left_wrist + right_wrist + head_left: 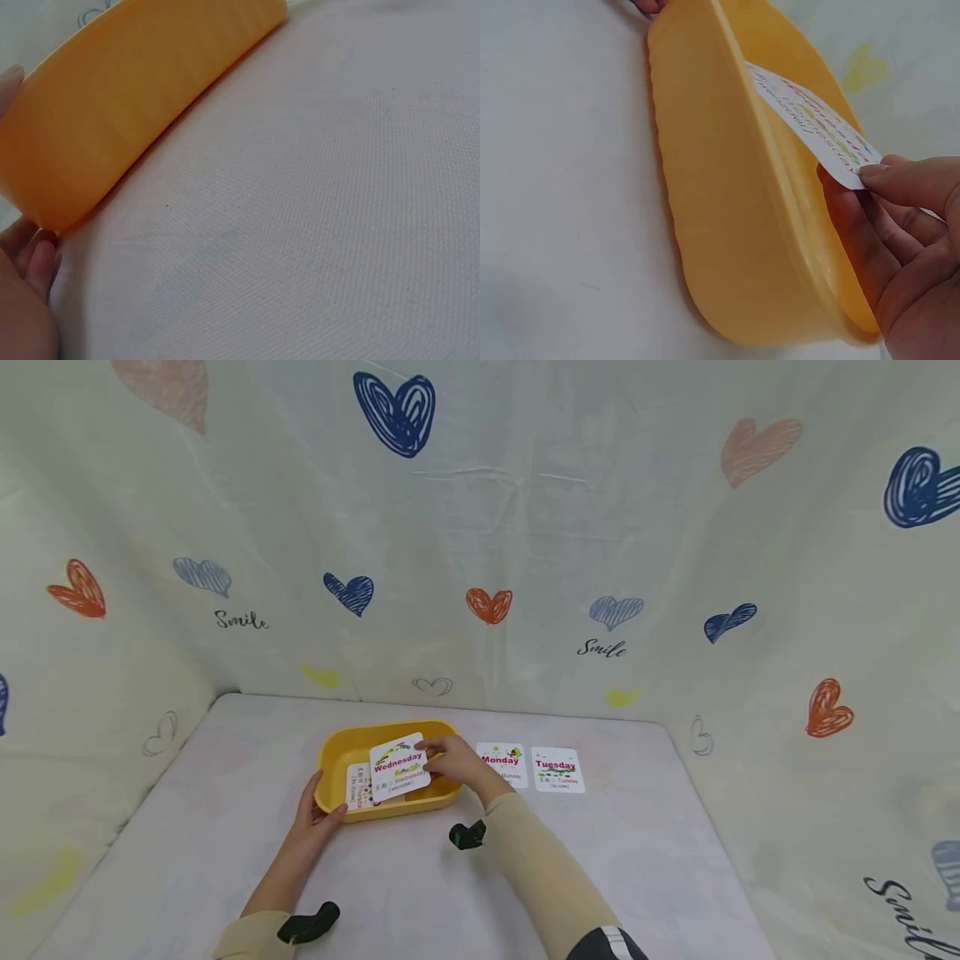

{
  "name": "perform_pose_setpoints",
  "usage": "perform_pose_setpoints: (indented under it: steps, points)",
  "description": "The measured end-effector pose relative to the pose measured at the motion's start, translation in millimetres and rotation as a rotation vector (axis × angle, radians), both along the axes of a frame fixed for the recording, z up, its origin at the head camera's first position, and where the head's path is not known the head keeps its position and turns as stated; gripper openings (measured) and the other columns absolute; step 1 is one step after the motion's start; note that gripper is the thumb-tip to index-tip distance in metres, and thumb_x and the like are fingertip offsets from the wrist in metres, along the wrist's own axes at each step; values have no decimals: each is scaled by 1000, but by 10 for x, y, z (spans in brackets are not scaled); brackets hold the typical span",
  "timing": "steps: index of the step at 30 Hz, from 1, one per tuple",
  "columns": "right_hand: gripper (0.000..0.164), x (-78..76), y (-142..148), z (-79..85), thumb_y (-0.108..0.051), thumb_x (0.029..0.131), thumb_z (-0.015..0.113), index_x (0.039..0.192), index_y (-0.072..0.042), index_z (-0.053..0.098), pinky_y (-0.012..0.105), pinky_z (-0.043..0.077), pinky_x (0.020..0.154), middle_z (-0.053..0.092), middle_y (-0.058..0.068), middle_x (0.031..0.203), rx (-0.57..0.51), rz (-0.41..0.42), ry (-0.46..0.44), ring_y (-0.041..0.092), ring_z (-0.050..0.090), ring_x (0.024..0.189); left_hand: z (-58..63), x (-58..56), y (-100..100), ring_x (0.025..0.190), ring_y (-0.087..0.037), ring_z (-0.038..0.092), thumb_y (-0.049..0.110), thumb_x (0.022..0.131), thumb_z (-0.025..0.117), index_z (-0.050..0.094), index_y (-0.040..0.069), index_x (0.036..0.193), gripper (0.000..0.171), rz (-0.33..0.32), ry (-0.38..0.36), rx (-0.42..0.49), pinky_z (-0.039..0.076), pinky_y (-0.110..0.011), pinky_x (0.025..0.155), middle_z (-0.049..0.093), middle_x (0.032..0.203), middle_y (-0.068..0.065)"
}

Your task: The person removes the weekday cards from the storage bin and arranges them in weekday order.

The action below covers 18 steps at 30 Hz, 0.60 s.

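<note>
A yellow plastic basket (330, 752) sits on the table, and my left hand (317, 827) holds its near left corner, thumb along the front wall and fingers at the left end. Over the basket, my right hand (453, 760) pinches the right edge of a white "Wednesday" card (400, 768) between thumb and fingers. Seen in the right wrist view, that card (817, 124) is tilted, with its far part inside the basket's rim. A "Thursday" card (358, 787) lies turned sideways in the basket, partly covered by the Wednesday card.
Right of the basket, a "Monday" card (504, 763) and a "Tuesday" card (558, 769) lie side by side, face up. My right forearm partly overlaps the Monday card. A white curtain (525, 527) printed with hearts stands behind the pale table (660, 860).
</note>
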State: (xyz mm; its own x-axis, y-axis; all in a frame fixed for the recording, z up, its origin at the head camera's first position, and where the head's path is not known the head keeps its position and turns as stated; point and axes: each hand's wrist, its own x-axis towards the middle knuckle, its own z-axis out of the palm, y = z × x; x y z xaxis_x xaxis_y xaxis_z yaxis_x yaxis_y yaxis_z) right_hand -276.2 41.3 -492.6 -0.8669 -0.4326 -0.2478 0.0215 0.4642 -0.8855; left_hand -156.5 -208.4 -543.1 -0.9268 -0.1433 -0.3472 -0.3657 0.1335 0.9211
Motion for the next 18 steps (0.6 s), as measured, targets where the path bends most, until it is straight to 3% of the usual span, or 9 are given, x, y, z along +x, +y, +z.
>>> perform_pose_setpoints:
  steps: [8, 18]
  points:
    - [35, -50, 251, -32, -2, 90, 67, 123, -11, 67, 29, 55, 76, 62, 7, 102, -118, -86, -47, 19, 64, 83, -13, -6, -3, 131, -34, 28, 31, 94, 65, -5, 37, 156, 93, 5, -2, 21, 22, -53, 112, 16, 156, -17]
    - [36, -1, 562, -22, -2, 90, 66, 125, -12, 65, 32, 55, 79, 63, 7, 108, -171, -156, -74, 21, 64, 92, 2, -6, -2, 131, -35, 27, 31, 94, 65, -6, 36, 156, 94, 4, -3, 16, 21, -54, 112, 15, 157, -18]
